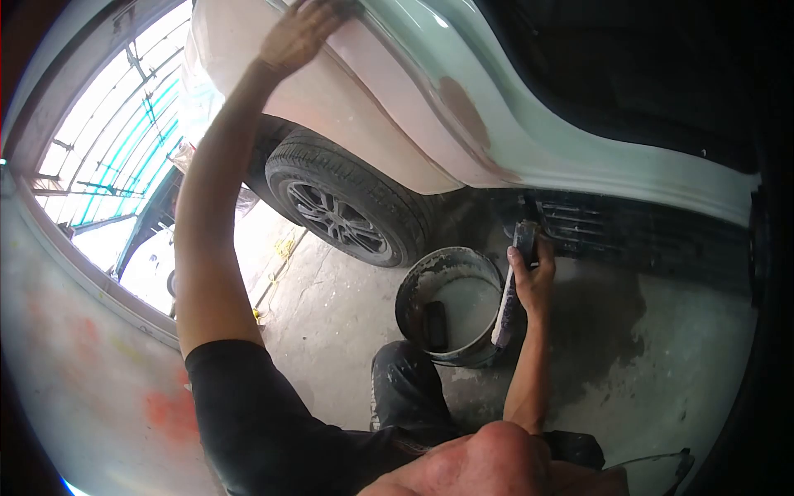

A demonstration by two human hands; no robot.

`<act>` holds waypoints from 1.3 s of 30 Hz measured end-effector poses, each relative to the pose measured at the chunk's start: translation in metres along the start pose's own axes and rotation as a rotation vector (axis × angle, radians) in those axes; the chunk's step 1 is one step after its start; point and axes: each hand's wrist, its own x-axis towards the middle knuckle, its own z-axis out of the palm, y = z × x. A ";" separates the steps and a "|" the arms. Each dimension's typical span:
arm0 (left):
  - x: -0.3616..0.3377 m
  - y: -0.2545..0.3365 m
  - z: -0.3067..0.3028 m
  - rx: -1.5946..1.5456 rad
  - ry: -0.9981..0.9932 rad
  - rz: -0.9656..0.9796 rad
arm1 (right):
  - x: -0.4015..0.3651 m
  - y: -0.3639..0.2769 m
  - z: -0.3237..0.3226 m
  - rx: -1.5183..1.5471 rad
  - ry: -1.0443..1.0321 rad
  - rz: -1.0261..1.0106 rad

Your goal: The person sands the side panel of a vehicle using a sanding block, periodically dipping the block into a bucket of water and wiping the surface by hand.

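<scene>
My left hand [302,37] lies on the car's body panel [364,107] at the top, fingers stretched out and holding nothing; its fingertips are dim. In my right hand [533,269] is a long, narrow sanding block [513,285], dark with a pale edge, tilted beside the rim of a bucket [403,306]. Cloudy grey water [467,302] fills part of the bucket, and a dark oblong block [435,324] sits in it. The panel is pale, with pinkish filled areas and a brownish patch [463,107] near the door opening.
A tyre with an alloy wheel [339,215] stands left of the bucket. A black side step [628,236] runs under the door sill to the right. My knee [405,376] is close to the bucket. The concrete floor [322,310] has wet, dark patches. A red-stained panel [107,380] is at left.
</scene>
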 end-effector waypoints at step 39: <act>-0.239 0.539 0.105 -1.251 -0.696 -1.202 | 0.161 -0.153 0.106 -0.330 -0.159 -0.460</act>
